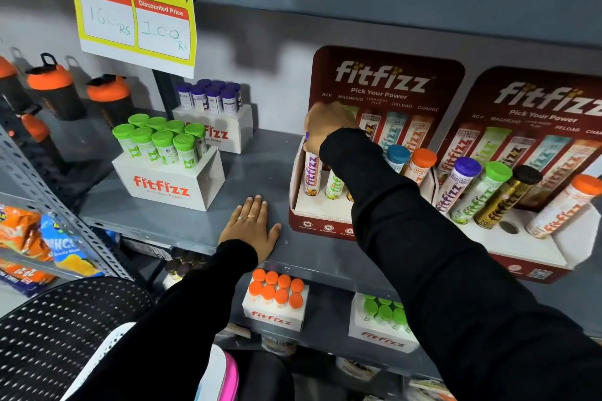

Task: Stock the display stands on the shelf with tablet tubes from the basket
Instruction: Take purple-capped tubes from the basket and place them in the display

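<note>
Right hand's grip (pixel 325 127) is wrapped down over the cap end of a purple-capped tube (pixel 312 172), fingers curled tight around the top so only a sliver of purple peeks out at the left edge; the tube hangs straight below the hand, long axis close to upright with a slight lean, its bottom end sitting in the leftmost hole of the near display stand (pixel 321 210); so the thing is directly under the grip, and I'd guess the only move left is a push straight down along that axis, then letting go. Right beside it in the same stand is a green-labelled tube (pixel 334 185), close but not clearly touching; further along, a blue-capped tube (pixel 398 156) and an orange-capped tube (pixel 422 163) poke out past the black sleeve. The left hand (pixel 249 228) is flat and open on the shelf (pixel 260 156), holding nothing, just left of the stand; it's near but clearly only bracing. The second stand (pixel 521 247) to the right has one empty hole showing; the basket at the bottom looks dark and perforated, contents not visible.
</note>
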Demonstrator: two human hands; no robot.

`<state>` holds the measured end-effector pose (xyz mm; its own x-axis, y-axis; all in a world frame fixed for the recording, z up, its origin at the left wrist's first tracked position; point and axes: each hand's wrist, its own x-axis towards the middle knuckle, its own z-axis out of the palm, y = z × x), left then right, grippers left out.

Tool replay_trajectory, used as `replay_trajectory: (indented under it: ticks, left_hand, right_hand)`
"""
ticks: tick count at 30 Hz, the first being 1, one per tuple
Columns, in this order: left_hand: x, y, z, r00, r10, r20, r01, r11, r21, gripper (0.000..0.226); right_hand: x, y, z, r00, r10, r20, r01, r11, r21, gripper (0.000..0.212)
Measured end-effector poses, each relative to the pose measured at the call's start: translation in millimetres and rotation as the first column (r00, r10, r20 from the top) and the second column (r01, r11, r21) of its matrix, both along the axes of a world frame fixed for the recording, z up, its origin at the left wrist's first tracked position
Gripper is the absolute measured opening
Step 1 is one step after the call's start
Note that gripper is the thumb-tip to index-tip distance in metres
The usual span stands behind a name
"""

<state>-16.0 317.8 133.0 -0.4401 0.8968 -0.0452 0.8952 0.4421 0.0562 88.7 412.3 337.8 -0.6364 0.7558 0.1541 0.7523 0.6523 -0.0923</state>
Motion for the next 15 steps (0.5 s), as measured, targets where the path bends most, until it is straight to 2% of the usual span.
replay_trajectory:
  ticks: [5,6,8,9,11,13,15]
  left_hand:
    - [0.4,-0.6,0.5,1.0,0.005,-0.007,-0.004,1.0,0.021,0.065]
    - [0.6,-1.0,1.0,1.0,0.0,0.002,0.0,0.999,0.051,0.064]
    - [1.4,-8.3,2.0,0.998,-0.028,0.05,0.017,0.976,0.218,0.061]
    - [3.0,-16.2,1.5,0.997,-0.044,0.071,0.019,0.948,0.318,0.059]
    - [6.0,-41.3,-7.4,0.997,-0.022,0.072,-0.017,0.865,0.501,0.046]
    - [7.1,-77.5,-31.8,0.989,0.114,0.097,-0.15,0.796,0.587,0.031]
    - [7.5,-120.4,-65.8,0.946,0.272,0.175,-0.322,0.731,0.602,0.028]
  right_hand:
    - [-4.3,-8.0,3.1,0.993,0.014,-0.115,-0.02,0.998,-0.053,0.035]
    - [-7.0,-11.9,4.6,0.987,0.041,-0.156,-0.043,0.999,-0.01,0.034]
    - [-17.1,-25.2,3.4,0.959,0.134,-0.251,-0.105,0.987,0.125,0.032]
    - [-25.6,-34.5,-0.5,0.924,0.22,-0.314,-0.152,0.962,0.227,0.029]
    - [-46.4,-55.9,-14.2,0.794,0.415,-0.444,-0.253,0.89,0.38,0.016]
    - [-70.9,-81.4,-40.7,0.647,0.552,-0.526,-0.359,0.829,0.429,0.01]
    - [-92.4,-110.6,-77.4,0.577,0.619,-0.533,-0.498,0.784,0.371,0.018]
